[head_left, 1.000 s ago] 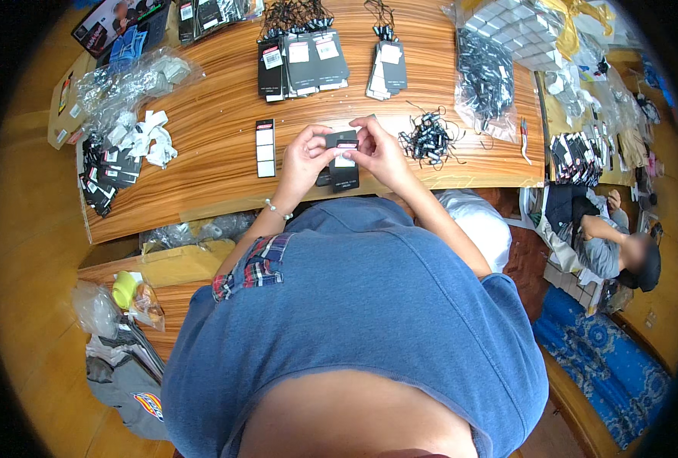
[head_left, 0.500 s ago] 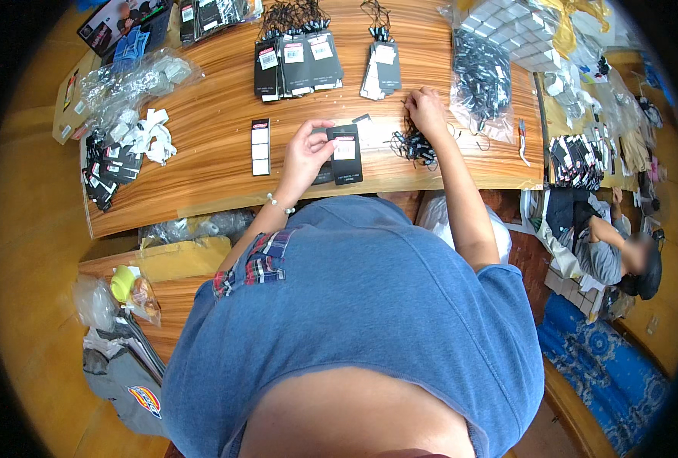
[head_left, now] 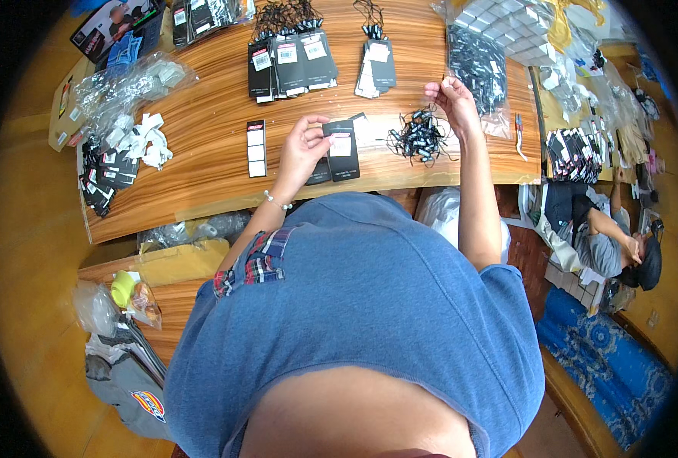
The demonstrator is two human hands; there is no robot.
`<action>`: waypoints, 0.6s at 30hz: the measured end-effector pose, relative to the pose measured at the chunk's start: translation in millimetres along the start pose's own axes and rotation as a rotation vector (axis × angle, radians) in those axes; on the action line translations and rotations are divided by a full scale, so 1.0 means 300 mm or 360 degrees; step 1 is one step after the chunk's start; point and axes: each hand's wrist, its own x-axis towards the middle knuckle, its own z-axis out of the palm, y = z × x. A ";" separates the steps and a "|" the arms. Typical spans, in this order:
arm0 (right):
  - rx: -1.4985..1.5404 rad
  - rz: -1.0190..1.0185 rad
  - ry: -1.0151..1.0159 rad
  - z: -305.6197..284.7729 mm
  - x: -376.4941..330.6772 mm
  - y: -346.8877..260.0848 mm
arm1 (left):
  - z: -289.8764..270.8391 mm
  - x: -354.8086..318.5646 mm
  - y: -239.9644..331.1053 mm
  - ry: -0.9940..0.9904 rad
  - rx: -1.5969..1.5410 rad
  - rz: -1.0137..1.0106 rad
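Tabletop (head_left: 209, 99): wood grain, spread before us.
Dark tags (head_left: 98, 183): heaped at our far left, near white scraps (head_left: 152, 141).
Label strip (head_left: 256, 149): flat, black with white panels, left of both our hands.
Left hand (head_left: 303, 149): ours, pinching the black card (head_left: 343, 162) at its left edge.
Black card: near the tabletop's front edge, white sticker (head_left: 340, 143) facing us.
Black cords (head_left: 415, 136): tangled, right of the card.
Right hand (head_left: 455, 103): ours, raised beside the cords, fingertips drawn together; whether they hold one, we cannot tell.
Small tool (head_left: 519, 137): near the right edge.
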 end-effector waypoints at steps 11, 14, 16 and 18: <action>-0.0005 -0.0036 0.0107 -0.011 0.016 0.013 | -0.005 0.037 -0.010 -0.0132 0.0119 -0.0006; -0.0027 -0.0145 0.0016 0.064 -0.035 -0.021 | 0.023 0.033 0.035 -0.0064 0.0059 0.0045; -0.0155 -0.0180 -0.0005 0.192 -0.119 -0.070 | 0.032 0.031 0.078 -0.0011 0.0048 0.0102; -0.0214 -0.0180 -0.0158 0.266 -0.184 -0.070 | 0.038 0.039 0.105 -0.0014 0.0072 0.0163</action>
